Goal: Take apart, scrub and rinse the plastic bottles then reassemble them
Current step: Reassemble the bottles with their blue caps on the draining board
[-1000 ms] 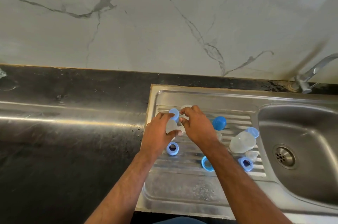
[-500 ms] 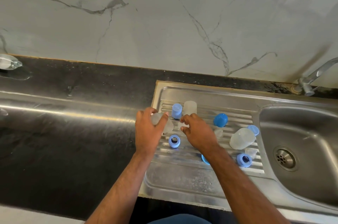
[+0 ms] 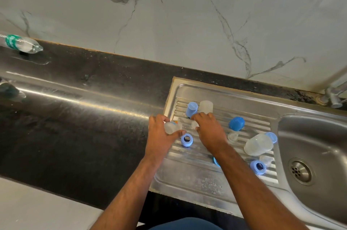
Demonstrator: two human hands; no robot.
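One head cam only, worn high, looking fwd and steeply down over the drainboard (image 3: 197, 182); wide-angle, so the counter (image 3: 75, 126) edge and wall (image 3: 169, 23) bend. Both forearms run up from the bottom edge, so the view sits close above the grip, w/ the left hand (image 3: 159, 135) and right hand (image 3: 210, 132) near centre. Basin (image 3: 319, 135) lies right of the grip, counter left, wall beyond; no 2nd view to overlap.

Over the ribbed steel drainboard (image 3: 253, 111) beside the black stone counter (image 3: 75, 117), the left hand (image 3: 161, 135) holds a frosted clear plastic bottle body (image 3: 172, 126); the right hand (image 3: 210, 132) pinches a small clear teat (image 3: 194, 124), near a blue screw ring (image 3: 186, 140)
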